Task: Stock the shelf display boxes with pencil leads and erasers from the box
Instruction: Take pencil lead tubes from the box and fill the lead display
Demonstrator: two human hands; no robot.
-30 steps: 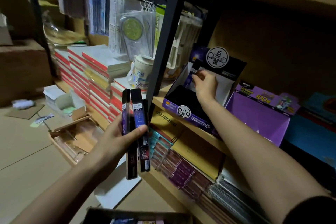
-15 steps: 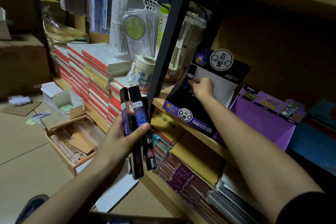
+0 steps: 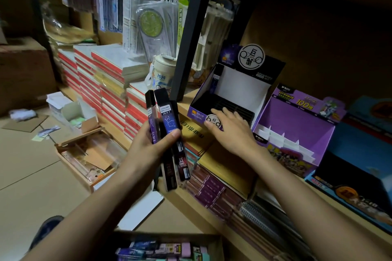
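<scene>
A wooden shelf (image 3: 187, 96) is seen to the right, and two display boxes are set on it side by side. The purple display box (image 3: 297, 125) stands on the right, with white dividers in its tray. The black display box (image 3: 239, 82) stands just left of it, close to the dark upright post. Below, at the bottom edge of the view, an open cardboard box (image 3: 161, 235) is filled with small packs (leads and erasers, though blurred). The right hand (image 3: 230, 128) is laid over the front lip of the black display box, fingers nearly straight and spread, and nothing is held in it. A bundle of pencil lead cases (image 3: 168, 131) is gripped upright in the left hand (image 3: 151, 147), with the thumb pressed across the front. A single lead case (image 3: 216, 80) is stood in the back left corner of the black display box.
</scene>
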